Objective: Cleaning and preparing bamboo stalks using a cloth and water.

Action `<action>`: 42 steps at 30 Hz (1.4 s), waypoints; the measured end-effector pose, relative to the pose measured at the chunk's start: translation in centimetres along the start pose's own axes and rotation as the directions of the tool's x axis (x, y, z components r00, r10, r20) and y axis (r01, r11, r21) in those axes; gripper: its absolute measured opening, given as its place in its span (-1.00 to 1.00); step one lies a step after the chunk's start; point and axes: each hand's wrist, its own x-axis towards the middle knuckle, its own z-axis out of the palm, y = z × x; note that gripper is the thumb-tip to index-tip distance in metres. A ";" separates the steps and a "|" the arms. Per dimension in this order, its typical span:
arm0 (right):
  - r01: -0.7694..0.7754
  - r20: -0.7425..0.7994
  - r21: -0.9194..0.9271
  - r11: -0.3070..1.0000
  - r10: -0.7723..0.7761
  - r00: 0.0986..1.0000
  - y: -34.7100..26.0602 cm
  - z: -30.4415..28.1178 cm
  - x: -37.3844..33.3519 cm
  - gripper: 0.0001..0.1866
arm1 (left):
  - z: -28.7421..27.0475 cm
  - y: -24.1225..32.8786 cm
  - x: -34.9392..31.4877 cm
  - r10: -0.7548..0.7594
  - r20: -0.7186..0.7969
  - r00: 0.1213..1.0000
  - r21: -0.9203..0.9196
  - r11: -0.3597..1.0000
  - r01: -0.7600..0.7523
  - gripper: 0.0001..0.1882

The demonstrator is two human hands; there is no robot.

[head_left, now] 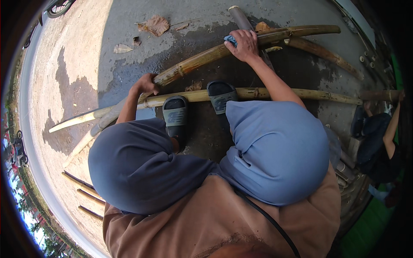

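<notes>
The grey concrete floor [193,10], rough and blotched with damp, brightens toward its sunlit left edge. Slanting from that side toward the right edge, the held bamboo pole [202,60] is gently curved, glossy yellow-brown and ringed with nodes. A paler pole [292,93] runs past the sandals [175,112], untouched by either hand. The left hand [146,84] grips the held pole's left end; the right hand [245,45] presses a crumpled blue cloth [231,40] against it. Wiping seems under way; how much is finished cannot be told.
</notes>
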 end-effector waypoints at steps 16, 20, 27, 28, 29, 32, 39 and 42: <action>0.078 0.430 0.102 0.992 -0.114 0.896 1.4 -4.6 1.4 -0.07 | 2.6 -5.7 -8.9 0.121 -0.377 0.918 0.385 0.922 0.036 -0.03; -0.054 0.467 -0.118 0.992 0.104 0.878 7.0 -6.9 1.2 -0.23 | 3.9 -10.1 -14.1 0.034 -0.503 0.864 0.378 0.907 0.184 -0.05; -0.065 0.124 0.035 0.997 0.060 0.990 -3.5 0.4 -0.1 -0.59 | 3.7 -6.7 -12.1 0.206 -0.547 0.812 0.367 0.930 0.011 -0.31; 0.013 0.120 0.154 0.988 -0.031 0.992 -8.0 1.8 -0.4 -0.65 | 3.9 -5.9 -11.9 0.184 -0.549 0.816 0.366 0.930 0.036 -0.34; 0.063 0.177 0.290 0.955 -0.118 0.977 -12.1 2.4 -0.6 -0.70 | 4.0 -4.8 -11.5 0.169 -0.546 0.821 0.368 0.928 0.053 -0.36; 0.220 0.066 0.421 0.880 -0.272 0.960 -17.0 3.3 -1.4 -0.74 | 3.7 -2.9 -10.7 0.155 -0.520 0.840 0.358 0.932 0.050 -0.35; -0.097 -0.251 -0.109 0.989 0.067 0.966 6.8 -2.4 -1.4 -0.75 | 3.1 -3.7 -11.6 0.087 -0.482 0.872 0.298 0.952 0.069 -0.32; -0.192 -0.269 -0.090 0.977 0.162 0.950 10.8 -2.2 -1.3 -0.77 | 2.9 -2.3 -9.9 0.097 -0.433 0.896 0.268 0.963 0.026 -0.32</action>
